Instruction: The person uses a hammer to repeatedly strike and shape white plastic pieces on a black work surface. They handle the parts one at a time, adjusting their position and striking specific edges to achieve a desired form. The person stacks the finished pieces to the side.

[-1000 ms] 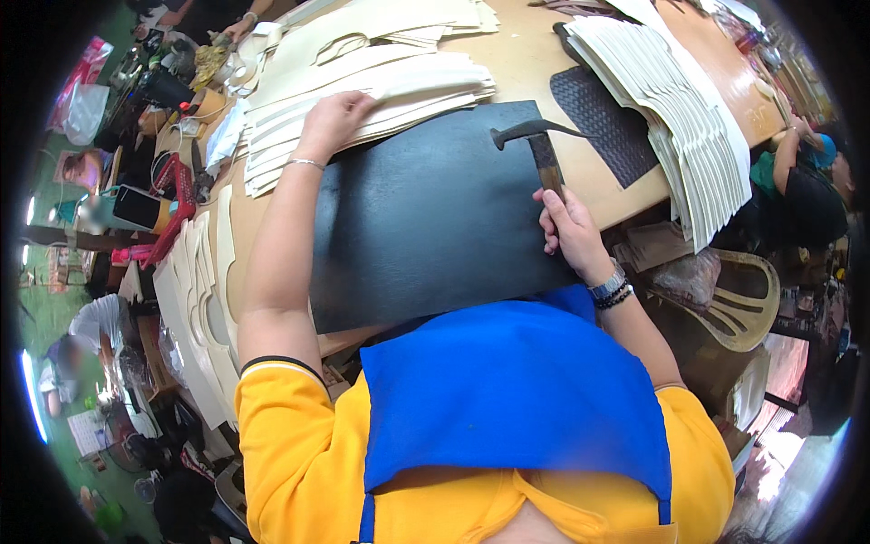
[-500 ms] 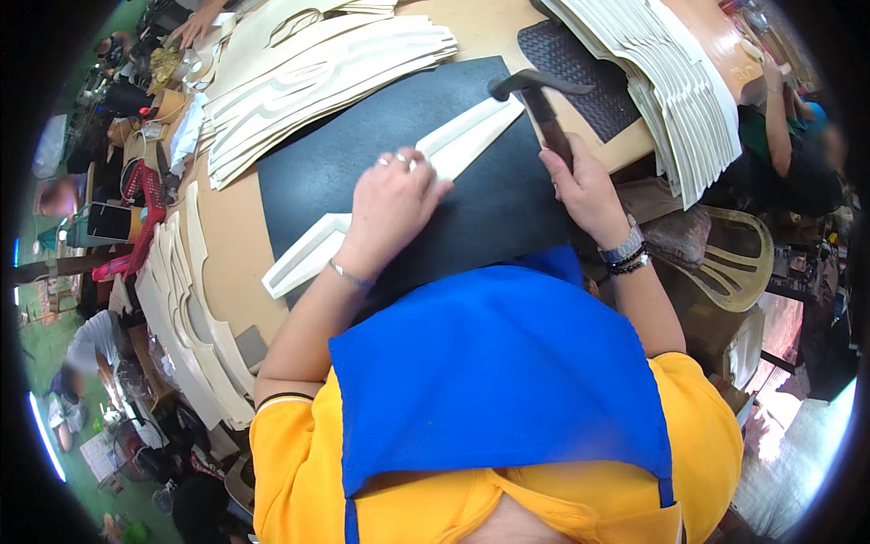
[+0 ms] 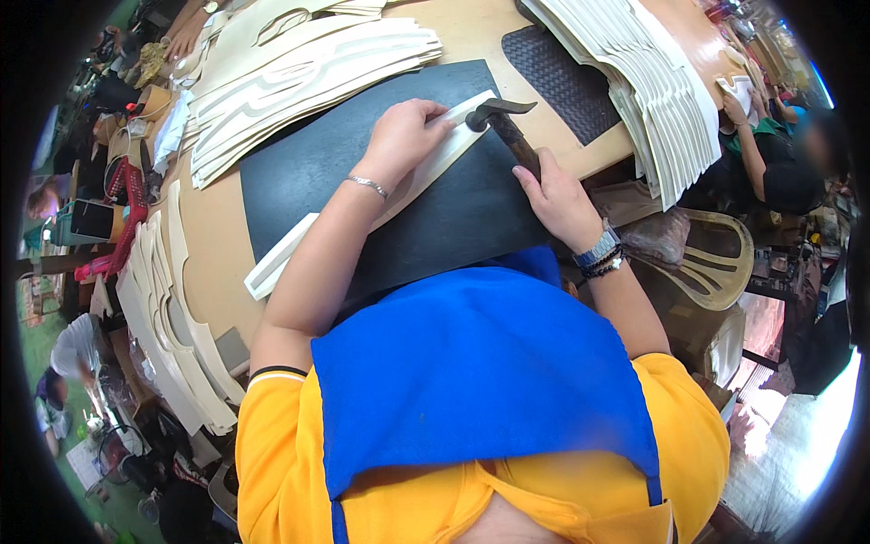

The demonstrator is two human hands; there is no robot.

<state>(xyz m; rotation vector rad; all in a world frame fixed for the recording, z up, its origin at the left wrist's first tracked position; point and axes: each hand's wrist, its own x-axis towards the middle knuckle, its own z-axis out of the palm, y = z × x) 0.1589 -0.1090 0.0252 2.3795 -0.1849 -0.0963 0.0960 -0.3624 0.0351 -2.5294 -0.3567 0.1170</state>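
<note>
A long cream leather-like piece point(image 3: 423, 181) with a folded-looking border lies slantwise across a black mat point(image 3: 453, 213). My left hand point(image 3: 404, 138) is closed at the piece's far edge, thumb and fingers gripping it near its upper right end. In my right hand point(image 3: 560, 201), a claw hammer point(image 3: 517, 140) is held by its dark handle. The hammer's head is down at the piece's upper right end, just right of my left fingertips; whether it touches cannot be told. My left forearm hides the middle of the piece.
Cream cut pieces lie in stacks at the back left point(image 3: 299, 95), the left point(image 3: 168, 308) and the back right point(image 3: 648, 100). A dark woven-textured pad point(image 3: 562, 82) lies beyond the mat. A plastic chair point(image 3: 716, 258) stands at right; other people sit nearby.
My left hand has moved farther away along the piece toward its upper right end. The hammer has come down and left, closer to those fingers. The whole view has shifted slightly.
</note>
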